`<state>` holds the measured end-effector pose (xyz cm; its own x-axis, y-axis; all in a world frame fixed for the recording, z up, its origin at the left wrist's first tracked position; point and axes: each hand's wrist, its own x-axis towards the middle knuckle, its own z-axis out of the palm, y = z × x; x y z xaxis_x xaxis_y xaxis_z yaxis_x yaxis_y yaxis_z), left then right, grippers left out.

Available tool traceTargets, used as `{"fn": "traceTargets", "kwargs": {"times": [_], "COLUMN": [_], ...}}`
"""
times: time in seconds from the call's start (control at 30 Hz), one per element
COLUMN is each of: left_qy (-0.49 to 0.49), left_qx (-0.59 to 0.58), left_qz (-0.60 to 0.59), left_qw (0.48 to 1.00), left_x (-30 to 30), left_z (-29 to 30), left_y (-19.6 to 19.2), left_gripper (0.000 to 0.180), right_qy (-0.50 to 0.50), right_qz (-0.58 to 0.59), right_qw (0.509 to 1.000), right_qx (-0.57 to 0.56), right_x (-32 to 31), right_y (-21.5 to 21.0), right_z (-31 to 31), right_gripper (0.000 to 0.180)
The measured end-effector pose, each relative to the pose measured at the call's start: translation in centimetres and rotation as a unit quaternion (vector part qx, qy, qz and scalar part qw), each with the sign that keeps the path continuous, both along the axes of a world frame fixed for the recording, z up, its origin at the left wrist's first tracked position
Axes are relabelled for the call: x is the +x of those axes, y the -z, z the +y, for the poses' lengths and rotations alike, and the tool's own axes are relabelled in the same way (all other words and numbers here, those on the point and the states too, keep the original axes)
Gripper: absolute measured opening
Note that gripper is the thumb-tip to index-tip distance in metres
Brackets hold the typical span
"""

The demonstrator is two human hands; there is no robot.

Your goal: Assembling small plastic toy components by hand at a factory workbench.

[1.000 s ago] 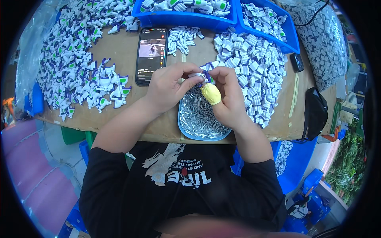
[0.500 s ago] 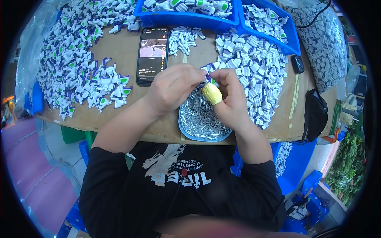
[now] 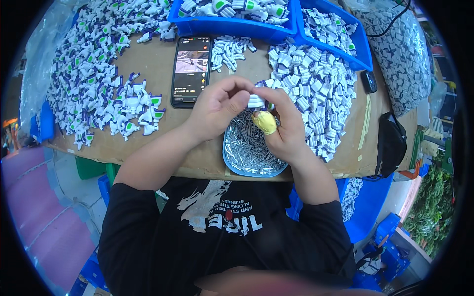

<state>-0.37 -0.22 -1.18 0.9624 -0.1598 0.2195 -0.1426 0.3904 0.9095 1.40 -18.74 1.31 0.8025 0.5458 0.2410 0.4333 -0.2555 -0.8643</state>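
My left hand and my right hand meet above a blue dish of small metal pins. Both pinch one small white plastic toy part between the fingertips. My right thumb wears a yellow tape wrap. A heap of white and purple parts lies just right of my hands. Finished white, green and purple pieces are spread at the left.
A black phone with a lit screen lies beyond my left hand. Blue bins of parts stand at the back. A clear bag of parts and a black pouch are at the right. The table's near edge runs under my forearms.
Both hands have stayed together over the dish. The fingers have shifted slightly on the small part, and the purple bit seen earlier is now hidden.
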Motion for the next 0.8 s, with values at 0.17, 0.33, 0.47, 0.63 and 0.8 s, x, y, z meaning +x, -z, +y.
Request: {"fn": "traceTargets", "kwargs": {"times": [0.17, 0.33, 0.47, 0.63, 0.8], "left_qy": [0.101, 0.100, 0.176, 0.313, 0.356], "left_qx": [0.072, 0.061, 0.041, -0.102, -0.165], "left_qz": [0.072, 0.034, 0.056, 0.182, 0.229], "left_qw": [0.990, 0.993, 0.982, 0.927, 0.891], "left_x": [-0.2, -0.4, -0.4, -0.8, -1.0], "left_z": [0.6, 0.5, 1.1, 0.8, 1.0], "left_y": [-0.7, -1.0, -0.9, -1.4, -1.6], "left_gripper": [0.041, 0.032, 0.031, 0.033, 0.037], "right_qy": [-0.008, 0.021, -0.050, -0.102, -0.107], "right_qz": [0.023, 0.232, 0.187, 0.102, 0.056], "right_qw": [0.999, 0.949, 0.952, 0.962, 0.961], "right_qx": [0.029, 0.212, 0.235, 0.232, 0.248], "right_x": [-0.1, -0.9, -0.7, -0.3, -0.1], "right_y": [-0.1, 0.2, 0.9, 0.6, 1.0], "right_z": [-0.1, 0.0, -0.7, -1.0, -0.8], "right_gripper": [0.037, 0.043, 0.056, 0.053, 0.040]}}
